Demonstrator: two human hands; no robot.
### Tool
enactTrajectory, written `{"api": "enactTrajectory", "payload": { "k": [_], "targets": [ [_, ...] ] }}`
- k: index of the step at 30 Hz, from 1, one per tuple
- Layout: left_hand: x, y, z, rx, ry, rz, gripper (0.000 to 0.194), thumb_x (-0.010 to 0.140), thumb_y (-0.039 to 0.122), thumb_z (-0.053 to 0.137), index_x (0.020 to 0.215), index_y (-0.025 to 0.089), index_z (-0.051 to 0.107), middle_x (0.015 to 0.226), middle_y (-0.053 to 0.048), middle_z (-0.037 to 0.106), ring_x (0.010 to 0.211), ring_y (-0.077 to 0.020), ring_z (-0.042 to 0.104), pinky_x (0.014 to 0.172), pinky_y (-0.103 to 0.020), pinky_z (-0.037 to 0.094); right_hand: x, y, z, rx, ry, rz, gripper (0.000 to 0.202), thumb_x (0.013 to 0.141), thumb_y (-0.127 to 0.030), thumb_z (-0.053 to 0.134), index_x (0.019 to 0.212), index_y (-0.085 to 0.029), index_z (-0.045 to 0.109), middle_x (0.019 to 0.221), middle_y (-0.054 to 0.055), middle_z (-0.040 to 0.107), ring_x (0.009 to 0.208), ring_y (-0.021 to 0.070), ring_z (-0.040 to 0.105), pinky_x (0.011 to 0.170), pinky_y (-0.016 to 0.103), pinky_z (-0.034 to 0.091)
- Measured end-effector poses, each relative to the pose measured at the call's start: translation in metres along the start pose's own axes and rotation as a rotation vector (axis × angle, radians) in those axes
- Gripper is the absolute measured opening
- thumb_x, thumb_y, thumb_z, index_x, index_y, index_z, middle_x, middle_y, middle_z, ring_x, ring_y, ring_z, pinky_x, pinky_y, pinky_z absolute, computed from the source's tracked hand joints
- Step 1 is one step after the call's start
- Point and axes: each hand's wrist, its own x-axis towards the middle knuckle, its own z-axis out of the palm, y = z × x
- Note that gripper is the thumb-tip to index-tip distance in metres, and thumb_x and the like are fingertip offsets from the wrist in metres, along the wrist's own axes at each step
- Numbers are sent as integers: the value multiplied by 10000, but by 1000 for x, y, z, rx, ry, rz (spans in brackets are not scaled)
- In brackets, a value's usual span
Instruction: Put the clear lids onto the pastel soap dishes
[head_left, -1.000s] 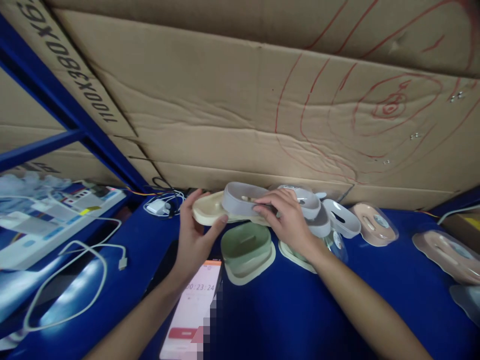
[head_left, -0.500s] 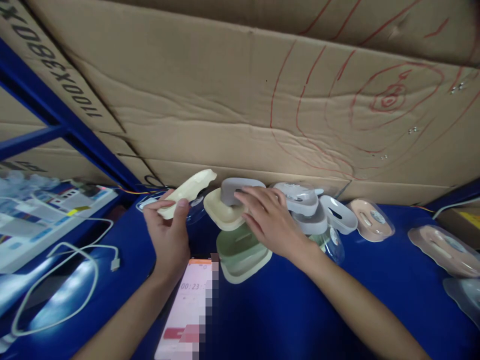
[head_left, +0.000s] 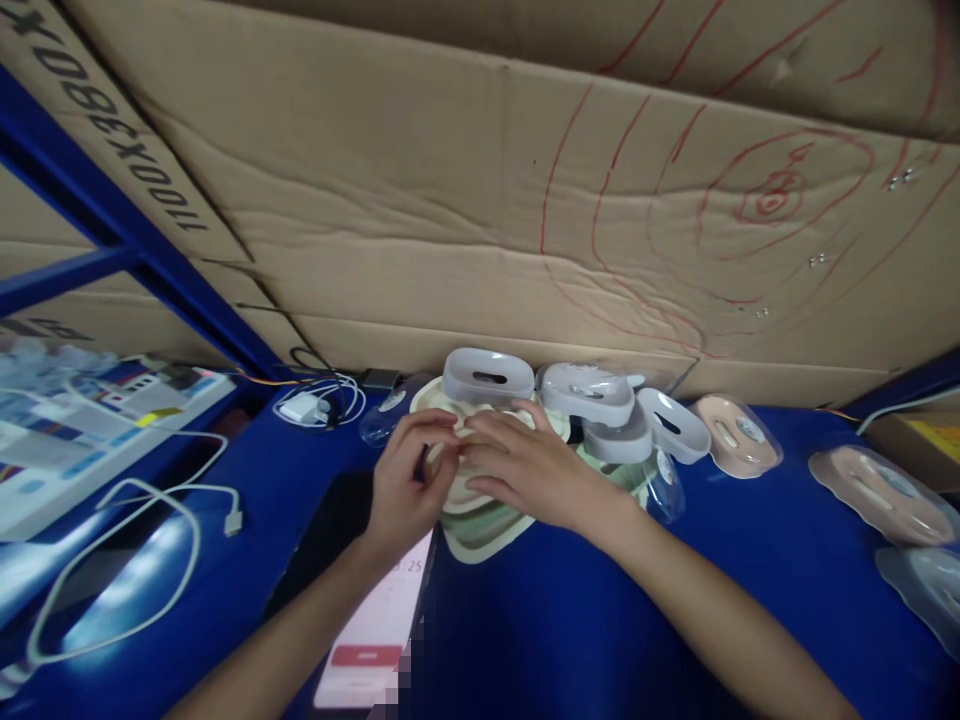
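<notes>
My left hand [head_left: 409, 475] is at the left edge of a cream dish [head_left: 431, 400], its thumb and curled fingers closed together on the cream plastic. My right hand [head_left: 529, 460] lies over the same cream pieces with its fingers stretched out and spread. Both hands hide most of the cream plastic. Under it sits a pale green dish [head_left: 484, 540], its front rim showing. A grey oval tray [head_left: 487, 378] with a slot rests just behind my hands against the cream dish.
Grey slotted trays [head_left: 589, 395] are piled to the right, with a clear-covered peach dish [head_left: 739, 435] beyond. A phone [head_left: 367, 625] lies below my left wrist. A white cable [head_left: 191, 540] loops at left. Cardboard [head_left: 420, 220] stands behind the blue table [head_left: 600, 620].
My left hand has brought the raised cream piece down and right onto the stack. My right hand has moved off the grey tray, which now sits slot-up behind the hands.
</notes>
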Motion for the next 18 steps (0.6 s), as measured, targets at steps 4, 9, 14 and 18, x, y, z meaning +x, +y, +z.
{"api": "enactTrajectory", "payload": {
  "k": [4, 9, 14, 18],
  "targets": [
    [-1, 5, 0, 174, -104, 52, 92, 1015, 166, 646, 1061, 234, 688, 1229, -76, 675, 1205, -231, 676, 1072, -412, 562, -3, 5, 13, 38, -81, 52, 209, 1071, -306, 653, 1251, -220, 713, 1424, 104, 679, 1397, 249, 598, 1189, 487, 438],
    [5, 9, -7, 203, -125, 41, 85, 1029, 174, 626, 1059, 238, 674, 1211, -67, 674, 1167, -221, 685, 1048, -398, 562, -13, 14, 17, -68, -26, 43, 242, 1080, -241, 611, 1298, -190, 702, 1486, 124, 649, 1448, 280, 549, 1216, 495, 433],
    [2, 10, -7, 336, -193, 162, 112, 1034, 169, 617, 1106, 238, 670, 1247, -89, 691, 1175, -251, 690, 1016, -425, 541, -16, 0, 5, -120, 24, 103, 284, 1032, -140, 624, 1300, -172, 710, 1513, 138, 638, 1437, 300, 557, 1231, 523, 432],
    [-2, 19, -5, 406, -378, 337, 140, 1025, 141, 618, 1121, 229, 670, 1236, -103, 724, 1140, -272, 698, 1008, -456, 519, -54, 4, -35, -56, 125, 112, 269, 1064, -223, 602, 1308, -223, 715, 1428, 109, 705, 1350, 271, 638, 1145, 489, 511]
  ]
}}
